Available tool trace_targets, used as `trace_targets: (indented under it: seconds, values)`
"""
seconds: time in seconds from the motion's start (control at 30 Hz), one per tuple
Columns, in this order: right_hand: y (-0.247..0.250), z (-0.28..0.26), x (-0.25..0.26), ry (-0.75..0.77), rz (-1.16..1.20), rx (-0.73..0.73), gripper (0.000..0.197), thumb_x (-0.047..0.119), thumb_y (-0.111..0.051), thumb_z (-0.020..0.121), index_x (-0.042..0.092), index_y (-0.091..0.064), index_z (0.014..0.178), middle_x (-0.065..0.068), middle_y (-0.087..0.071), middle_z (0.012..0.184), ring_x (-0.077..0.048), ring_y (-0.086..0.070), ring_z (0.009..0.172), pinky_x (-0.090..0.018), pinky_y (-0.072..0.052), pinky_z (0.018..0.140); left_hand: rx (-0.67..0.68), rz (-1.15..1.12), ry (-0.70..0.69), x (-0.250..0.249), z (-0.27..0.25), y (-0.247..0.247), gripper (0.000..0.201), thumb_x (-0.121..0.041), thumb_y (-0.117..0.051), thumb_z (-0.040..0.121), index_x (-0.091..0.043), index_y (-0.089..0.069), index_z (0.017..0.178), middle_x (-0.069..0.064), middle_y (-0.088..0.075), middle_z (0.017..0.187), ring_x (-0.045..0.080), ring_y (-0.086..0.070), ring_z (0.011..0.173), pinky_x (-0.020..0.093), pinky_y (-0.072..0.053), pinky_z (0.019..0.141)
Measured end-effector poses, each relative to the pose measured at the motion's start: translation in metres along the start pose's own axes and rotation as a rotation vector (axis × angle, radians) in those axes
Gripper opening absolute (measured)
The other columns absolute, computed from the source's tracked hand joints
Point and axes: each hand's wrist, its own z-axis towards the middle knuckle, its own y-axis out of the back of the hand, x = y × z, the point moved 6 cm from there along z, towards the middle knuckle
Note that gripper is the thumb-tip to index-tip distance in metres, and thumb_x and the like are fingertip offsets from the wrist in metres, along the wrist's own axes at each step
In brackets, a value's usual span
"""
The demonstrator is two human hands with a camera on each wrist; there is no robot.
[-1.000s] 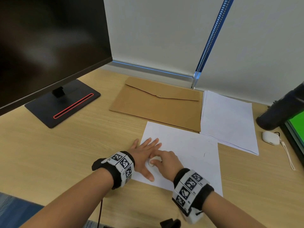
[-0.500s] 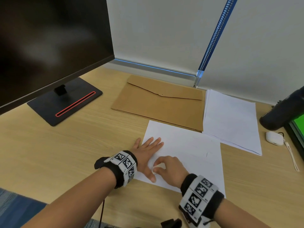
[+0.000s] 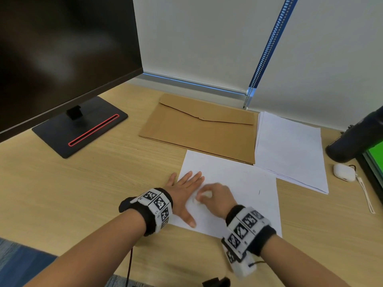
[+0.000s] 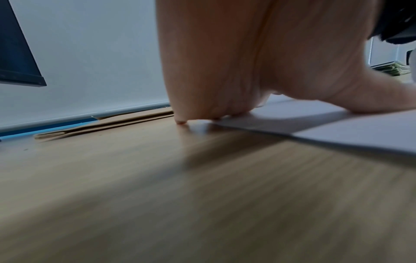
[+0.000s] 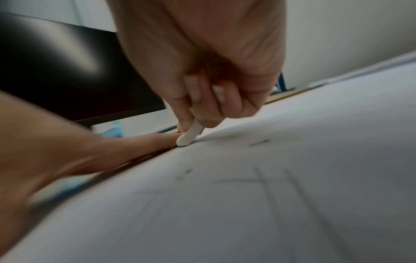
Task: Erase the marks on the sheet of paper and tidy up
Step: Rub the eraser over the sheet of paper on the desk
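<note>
A white sheet of paper (image 3: 238, 183) lies on the wooden desk in front of me, with faint pencil marks (image 5: 265, 179) on it and a short dark stroke (image 3: 259, 192) near its right side. My left hand (image 3: 186, 189) lies flat, fingers straight, pressing the sheet's left edge (image 4: 337, 128). My right hand (image 3: 215, 195) pinches a small white eraser (image 5: 189, 136) between thumb and fingers. The eraser's tip touches the paper right beside my left hand.
A brown envelope folder (image 3: 203, 129) lies behind the sheet and a stack of white paper (image 3: 290, 148) to its right. A monitor base (image 3: 80, 127) stands at left. A white earbud case (image 3: 344, 172) and a dark bottle (image 3: 356, 139) sit at the right edge.
My right hand with the eraser has slid back and forth over the sheet beside my left hand. My left hand has stayed flat on the paper.
</note>
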Motion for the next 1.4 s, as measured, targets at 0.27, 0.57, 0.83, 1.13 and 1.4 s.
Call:
trace_targets:
  seconds: [0.27,0.57,0.83,1.13,1.4]
  values:
    - [-0.003,-0.009,-0.006,-0.034,-0.071,0.046,0.030,0.031,-0.060,0.087,0.017,-0.063,0.114,0.000,-0.060,0.124,-0.017,-0.054,0.115,-0.022,-0.038,0.089,-0.002,-0.007,0.009,0.001,0.001,-0.002,0.135,-0.064,-0.073,0.065,-0.024,0.030,0.144,-0.009,0.035,0.151,0.012,0.031,0.138,0.052,0.022,0.110]
    - [0.021,0.005,-0.004,-0.072,0.008,-0.093,0.029,0.031,-0.060,0.088,0.016,-0.064,0.113,-0.004,-0.062,0.122,-0.019,-0.055,0.115,-0.024,-0.039,0.093,-0.013,0.003,0.008,-0.001,-0.001,0.000,0.134,-0.062,-0.073,0.065,-0.024,0.028,0.144,-0.009,0.033,0.152,0.012,0.030,0.139,0.051,0.021,0.109]
    - [0.052,-0.015,-0.054,-0.138,0.665,-0.313,0.010,0.015,-0.054,0.092,0.013,-0.061,0.085,-0.003,-0.048,0.056,-0.013,-0.039,0.045,-0.019,-0.033,0.039,0.023,-0.021,0.022,-0.001,-0.006,0.012,0.114,-0.064,-0.061,0.077,-0.024,0.019,0.148,-0.008,0.026,0.155,0.013,0.023,0.142,0.053,0.014,0.113]
    - [0.064,-0.006,-0.116,-0.312,1.187,-0.457,0.036,0.024,-0.032,0.101,0.006,-0.057,0.083,-0.001,-0.042,0.039,-0.011,-0.037,0.026,-0.015,-0.030,0.032,0.061,0.211,-0.272,-0.079,-0.007,-0.015,0.082,-0.064,-0.022,0.093,-0.020,0.020,0.148,-0.005,0.031,0.152,0.012,0.028,0.139,0.045,0.023,0.111]
    - [0.064,-0.004,-0.116,-0.325,1.152,-0.408,0.033,0.022,-0.036,0.100,0.008,-0.058,0.080,-0.002,-0.043,0.043,-0.011,-0.037,0.028,-0.016,-0.030,0.033,0.078,0.214,0.595,0.036,-0.045,0.010,0.102,-0.078,0.000,0.081,0.000,0.024,0.142,0.016,0.027,0.152,0.029,0.019,0.144,0.051,0.011,0.113]
